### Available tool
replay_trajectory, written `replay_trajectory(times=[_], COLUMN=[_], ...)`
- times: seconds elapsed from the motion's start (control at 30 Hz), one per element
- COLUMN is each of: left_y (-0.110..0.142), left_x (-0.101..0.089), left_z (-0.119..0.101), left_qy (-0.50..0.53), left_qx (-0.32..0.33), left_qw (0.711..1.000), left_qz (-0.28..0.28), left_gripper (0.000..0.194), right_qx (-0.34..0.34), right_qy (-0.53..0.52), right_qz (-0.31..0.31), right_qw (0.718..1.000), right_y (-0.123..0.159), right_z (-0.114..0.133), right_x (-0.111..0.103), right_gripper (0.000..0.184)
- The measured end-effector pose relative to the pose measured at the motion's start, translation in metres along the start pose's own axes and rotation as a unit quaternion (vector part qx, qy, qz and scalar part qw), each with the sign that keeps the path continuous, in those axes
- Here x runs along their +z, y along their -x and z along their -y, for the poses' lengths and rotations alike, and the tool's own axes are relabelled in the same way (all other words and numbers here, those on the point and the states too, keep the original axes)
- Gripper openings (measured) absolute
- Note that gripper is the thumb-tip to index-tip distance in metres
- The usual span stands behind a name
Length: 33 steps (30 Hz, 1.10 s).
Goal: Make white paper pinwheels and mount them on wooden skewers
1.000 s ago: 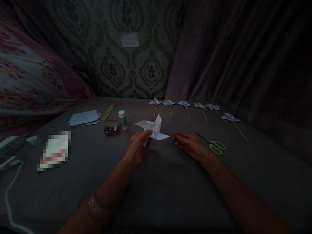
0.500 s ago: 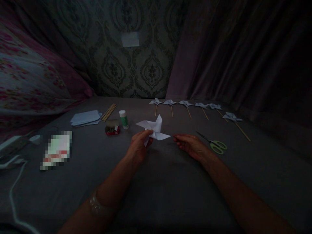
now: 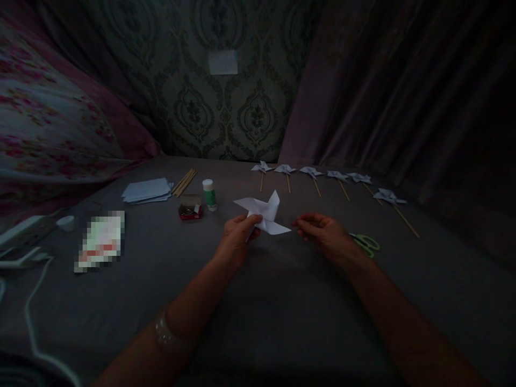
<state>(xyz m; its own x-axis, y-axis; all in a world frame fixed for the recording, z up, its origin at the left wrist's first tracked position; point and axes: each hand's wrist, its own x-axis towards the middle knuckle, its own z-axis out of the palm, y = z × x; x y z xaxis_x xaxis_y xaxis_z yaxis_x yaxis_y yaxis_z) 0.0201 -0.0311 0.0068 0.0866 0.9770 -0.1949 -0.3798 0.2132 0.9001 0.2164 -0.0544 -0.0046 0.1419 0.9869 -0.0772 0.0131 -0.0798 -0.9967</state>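
Observation:
A white paper pinwheel [image 3: 268,210] without a stick is pinched at its centre by my left hand [image 3: 237,234], thumb on top, above the grey cloth surface. To its right, my right hand [image 3: 322,231] is closed with thumb and fingertips together, close to one pinwheel tip but apart from it. Whatever is in that pinch is too small and dark to name. Behind my right wrist lie scissors with green handles [image 3: 367,244], their blades mostly hidden. Beyond my left hand stand an open small red box [image 3: 190,210] of metal bits and a green-and-white glue stick [image 3: 209,195].
Several pinwheels on sticks [image 3: 310,172] lie in a row at the back right. Back left are a stack of white paper [image 3: 148,191] and a bundle of wooden sticks [image 3: 185,183]. A power strip [image 3: 28,231] with a white cable sits at the far left, near a blurred-out packet [image 3: 102,242].
The view has shifted slightly. My right hand has turned, its fingers more curled, and it now covers the scissors' blades. My left hand still holds the pinwheel.

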Motion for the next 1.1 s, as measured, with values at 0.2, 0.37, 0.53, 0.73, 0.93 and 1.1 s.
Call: replay_trajectory(times=[0.2,0.37,0.53,0.73,0.93,1.1], left_y=[0.004,0.006,0.010,0.015,0.017,0.018], left_x=[0.000,0.002,0.003,0.005,0.006,0.007], left_z=[0.001,-0.001,-0.003,-0.003,-0.003,-0.004], left_qy=[-0.051,-0.074,-0.084,-0.100,-0.114,-0.116], left_qx=[0.034,0.064,0.073,0.081,0.080,0.080], left_qw=[0.998,0.995,0.993,0.991,0.989,0.988], left_qz=[0.009,0.018,0.035,0.047,0.050,0.055], left_gripper=[0.014,0.013,0.013,0.012,0.012,0.012], right_qx=[-0.097,-0.173,-0.326,-0.345,-0.347,-0.344], right_qy=[0.063,0.145,0.244,0.278,0.293,0.293], right_qz=[0.013,0.043,-0.035,-0.093,-0.098,-0.097], right_qw=[0.993,0.973,0.913,0.891,0.885,0.887], right_y=[0.008,0.016,0.017,0.020,0.024,0.025], right_z=[0.035,0.043,0.030,0.021,0.021,0.020], right_x=[0.020,0.040,0.044,0.042,0.043,0.043], right_gripper=[0.028,0.019,0.015,0.013,0.009,0.008])
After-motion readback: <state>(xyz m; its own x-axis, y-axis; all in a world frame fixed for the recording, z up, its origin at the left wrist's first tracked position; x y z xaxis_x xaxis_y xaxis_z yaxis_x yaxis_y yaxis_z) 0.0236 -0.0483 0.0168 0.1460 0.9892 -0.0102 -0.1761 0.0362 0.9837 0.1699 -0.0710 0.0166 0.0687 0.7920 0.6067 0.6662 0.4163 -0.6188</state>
